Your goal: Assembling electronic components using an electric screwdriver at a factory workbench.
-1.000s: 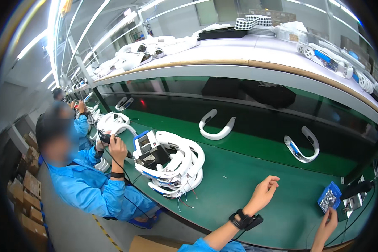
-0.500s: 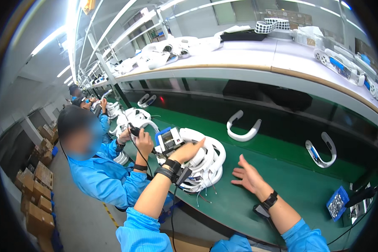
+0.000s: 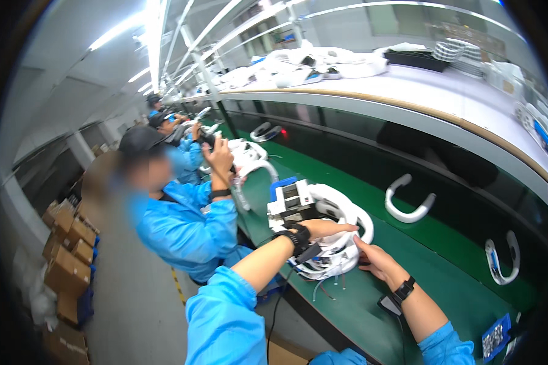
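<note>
Now, left hand (image 3: 323,229) fingers resting flat atop stacked white headbands (image 3: 338,246); right hand (image 3: 376,260) fingers grasping their side

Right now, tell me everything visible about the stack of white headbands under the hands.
The stack of white headbands is a pile of curved glossy bands, plastic by the look, nested into a rough ring. It sits on the green belt at the near edge. Thin wires trail from its underside. A grey and blue fixture stands against its far left side. The left hand lies across its top; the right hand touches its right side.
</note>
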The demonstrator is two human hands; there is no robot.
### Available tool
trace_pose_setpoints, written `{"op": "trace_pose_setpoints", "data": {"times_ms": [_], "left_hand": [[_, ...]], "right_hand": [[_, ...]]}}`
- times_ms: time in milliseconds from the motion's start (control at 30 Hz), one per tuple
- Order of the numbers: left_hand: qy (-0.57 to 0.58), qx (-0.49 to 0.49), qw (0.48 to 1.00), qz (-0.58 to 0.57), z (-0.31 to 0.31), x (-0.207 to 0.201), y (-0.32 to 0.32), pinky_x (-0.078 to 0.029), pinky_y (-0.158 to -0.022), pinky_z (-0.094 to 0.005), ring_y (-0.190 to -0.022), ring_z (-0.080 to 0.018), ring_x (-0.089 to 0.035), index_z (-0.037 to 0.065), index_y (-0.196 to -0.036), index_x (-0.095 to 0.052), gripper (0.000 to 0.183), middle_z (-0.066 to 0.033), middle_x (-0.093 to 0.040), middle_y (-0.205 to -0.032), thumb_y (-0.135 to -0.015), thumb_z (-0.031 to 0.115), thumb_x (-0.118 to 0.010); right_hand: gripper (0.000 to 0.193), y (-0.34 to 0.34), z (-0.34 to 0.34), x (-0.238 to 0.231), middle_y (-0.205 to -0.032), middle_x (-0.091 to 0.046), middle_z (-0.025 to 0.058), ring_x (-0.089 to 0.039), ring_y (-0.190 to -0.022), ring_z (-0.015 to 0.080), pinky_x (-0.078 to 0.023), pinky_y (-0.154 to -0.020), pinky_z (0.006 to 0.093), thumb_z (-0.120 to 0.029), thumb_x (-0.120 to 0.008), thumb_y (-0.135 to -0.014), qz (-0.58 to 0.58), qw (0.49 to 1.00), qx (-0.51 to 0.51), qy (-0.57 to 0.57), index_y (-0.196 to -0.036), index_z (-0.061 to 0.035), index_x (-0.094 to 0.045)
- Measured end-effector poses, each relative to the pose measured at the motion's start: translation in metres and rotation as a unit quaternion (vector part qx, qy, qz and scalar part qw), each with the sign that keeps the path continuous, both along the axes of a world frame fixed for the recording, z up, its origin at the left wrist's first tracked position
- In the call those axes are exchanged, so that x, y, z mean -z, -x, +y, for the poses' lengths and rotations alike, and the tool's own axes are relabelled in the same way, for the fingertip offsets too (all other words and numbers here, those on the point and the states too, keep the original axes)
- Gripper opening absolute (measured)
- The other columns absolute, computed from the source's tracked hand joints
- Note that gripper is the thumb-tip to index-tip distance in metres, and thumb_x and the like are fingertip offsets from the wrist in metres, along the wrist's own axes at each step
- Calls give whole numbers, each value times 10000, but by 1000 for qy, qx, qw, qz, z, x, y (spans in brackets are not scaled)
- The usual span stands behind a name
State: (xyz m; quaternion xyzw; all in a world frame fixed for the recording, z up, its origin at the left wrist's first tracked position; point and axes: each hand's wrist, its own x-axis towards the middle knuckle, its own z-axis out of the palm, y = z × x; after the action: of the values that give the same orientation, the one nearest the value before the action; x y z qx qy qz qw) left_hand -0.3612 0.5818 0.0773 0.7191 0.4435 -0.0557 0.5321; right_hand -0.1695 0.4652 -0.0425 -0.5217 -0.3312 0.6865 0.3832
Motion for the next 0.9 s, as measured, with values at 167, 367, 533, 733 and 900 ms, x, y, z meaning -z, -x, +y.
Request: {"op": "trace_pose_setpoints", "data": {"times_ms": [167,367,533,733,900], "left_hand": [[15,-14,998,-53,11,24,-2,-348,-1207,-370,-1460,-272,-464,13,-1569,-476,1003,-185,-487,-1602,-882,699,-729],[65,7,991,-114,7,41,-6,-356,-1193,-348,-1440,-228,-476,42,-1555,-502,930,-139,-512,-1586,-909,668,-736],[215,40,958,-188,-16,31,-7,-498,-1041,-286,-1265,-157,-631,78,-1457,-609,617,-82,-662,-1419,-1021,505,-690],[225,-10,955,-194,-31,31,0,-531,-986,-270,-1166,-124,-677,95,-1374,-663,479,-53,-717,-1318,-1036,434,-697],[296,-5,931,-215,-36,34,6,-547,-981,-274,-1159,-124,-690,105,-1399,-651,490,-42,-725,-1319,-1032,425,-706]], "right_hand": [[845,20,-8,-14,-1580,-497,170,-434,-1455,344,-346,-1145,576,-701,-563,-988,-32,998,50,-11,-1522,-48,-508],[819,49,-24,-8,-1709,-304,165,-277,-1563,396,-230,-1167,743,-503,-568,-1002,64,986,155,-15,-1662,-131,-257],[746,34,-50,-6,-1608,-413,201,-369,-1505,365,-298,-1129,772,-596,-610,-1017,211,947,236,-44,-1488,-35,-469],[886,25,-51,16,-1510,-503,210,-460,-1397,374,-290,-1173,689,-742,-483,-1012,176,958,216,-62,-1491,3,-491],[886,33,-66,9,-1481,-567,168,-451,-1428,312,-275,-1209,574,-746,-409,-1037,176,964,195,-41,-1501,1,-515]]}}
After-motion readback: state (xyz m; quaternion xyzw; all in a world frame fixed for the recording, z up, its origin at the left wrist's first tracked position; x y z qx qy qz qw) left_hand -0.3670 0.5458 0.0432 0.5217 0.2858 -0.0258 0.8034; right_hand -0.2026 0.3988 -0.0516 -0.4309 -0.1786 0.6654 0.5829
